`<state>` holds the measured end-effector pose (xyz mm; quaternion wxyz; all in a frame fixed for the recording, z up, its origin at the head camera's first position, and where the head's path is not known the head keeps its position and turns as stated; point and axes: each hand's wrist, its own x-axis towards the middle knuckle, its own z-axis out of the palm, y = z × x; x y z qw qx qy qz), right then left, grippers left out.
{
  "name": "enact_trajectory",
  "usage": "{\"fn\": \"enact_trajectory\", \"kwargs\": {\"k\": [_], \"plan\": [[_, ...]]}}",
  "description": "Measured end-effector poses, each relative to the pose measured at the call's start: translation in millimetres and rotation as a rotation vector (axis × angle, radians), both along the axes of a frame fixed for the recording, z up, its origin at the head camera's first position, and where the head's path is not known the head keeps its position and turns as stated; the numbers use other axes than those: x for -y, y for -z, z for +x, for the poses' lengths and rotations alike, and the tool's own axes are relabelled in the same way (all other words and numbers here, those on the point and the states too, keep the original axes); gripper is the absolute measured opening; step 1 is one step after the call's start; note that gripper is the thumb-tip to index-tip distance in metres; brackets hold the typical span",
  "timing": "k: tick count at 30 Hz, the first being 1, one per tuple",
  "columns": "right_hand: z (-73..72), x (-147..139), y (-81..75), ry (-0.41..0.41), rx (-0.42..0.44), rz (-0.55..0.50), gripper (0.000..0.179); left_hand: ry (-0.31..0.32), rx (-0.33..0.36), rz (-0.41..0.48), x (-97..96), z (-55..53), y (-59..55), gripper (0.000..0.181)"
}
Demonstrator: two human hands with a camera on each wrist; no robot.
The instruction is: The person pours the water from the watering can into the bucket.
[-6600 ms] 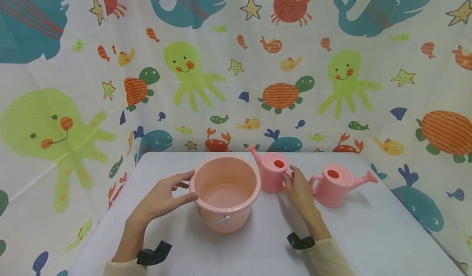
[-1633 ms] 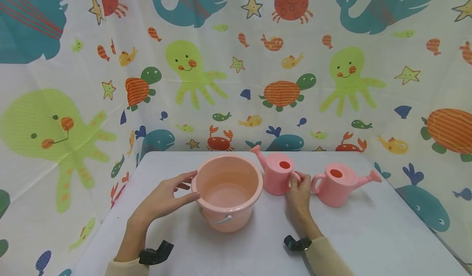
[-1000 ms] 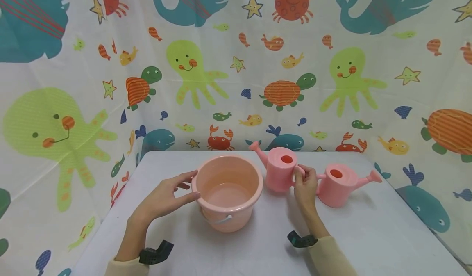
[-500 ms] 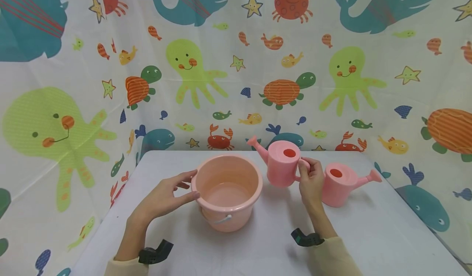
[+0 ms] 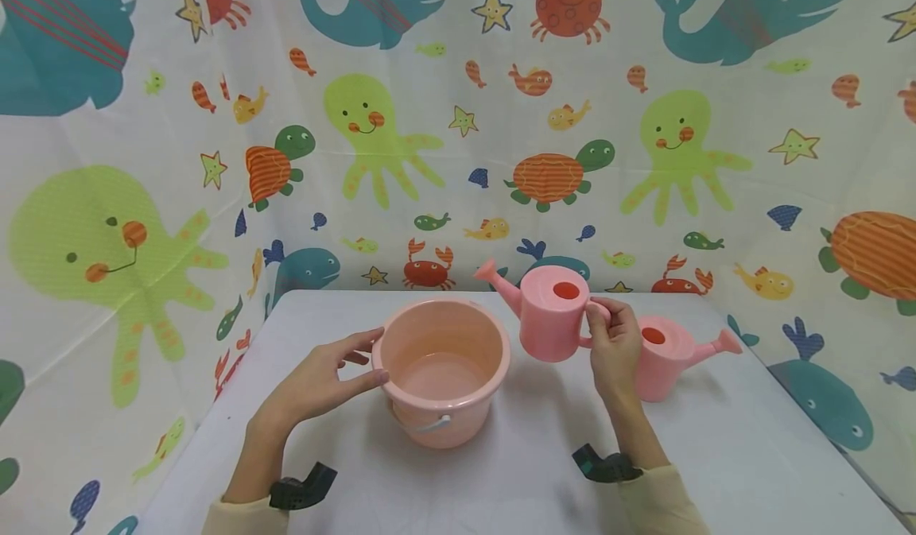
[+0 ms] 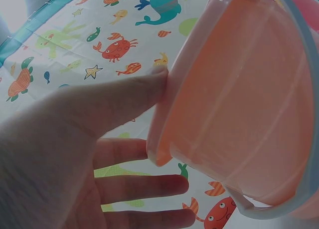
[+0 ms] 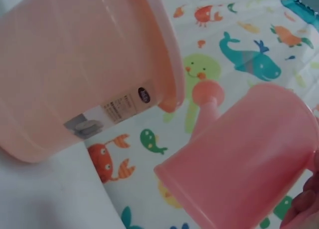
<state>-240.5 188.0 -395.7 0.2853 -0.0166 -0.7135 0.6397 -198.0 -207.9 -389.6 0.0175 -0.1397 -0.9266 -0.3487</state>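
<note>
A pale peach bucket stands upright on the white table. My left hand rests at its left rim, thumb and forefinger touching it; in the left wrist view the other fingers stretch out straight below the rim. My right hand grips the handle of a pink watering can from the right, holding it raised above the table. Its spout points left toward the back of the bucket, and the can is nearly level. In the right wrist view the can's body shows beside the bucket, apart from it.
A second pink watering can stands on the table behind my right hand, its spout pointing right and its handle hidden. A sea-animal curtain hangs behind and along both sides of the table.
My right hand took hold of the left watering can's handle, lifted the can off the table and moved it slightly right. The left hand and bucket have stayed in place.
</note>
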Motion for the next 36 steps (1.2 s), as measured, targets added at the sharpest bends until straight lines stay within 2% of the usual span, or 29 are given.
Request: {"fn": "enact_trajectory", "kwargs": {"k": [6,13,26,36], "plan": [[4.4,-3,-7.4,0.026,-0.003,0.021,0.040,0.002,0.008,0.001,-0.4,0.8,-1.9,0.073],[8.8,-11,-17.5,-0.010,-0.047,0.002,0.032,-0.001,0.016,-0.002,-0.8,0.8,-3.5,0.075],[16.1,-16,-28.8,-0.029,-0.013,0.037,0.032,0.008,-0.010,0.000,-0.6,1.6,-3.6,0.072],[20.7,-18,-32.4,-0.086,-0.003,0.073,0.031,0.019,-0.013,0.001,0.8,1.3,-2.9,0.074]]}}
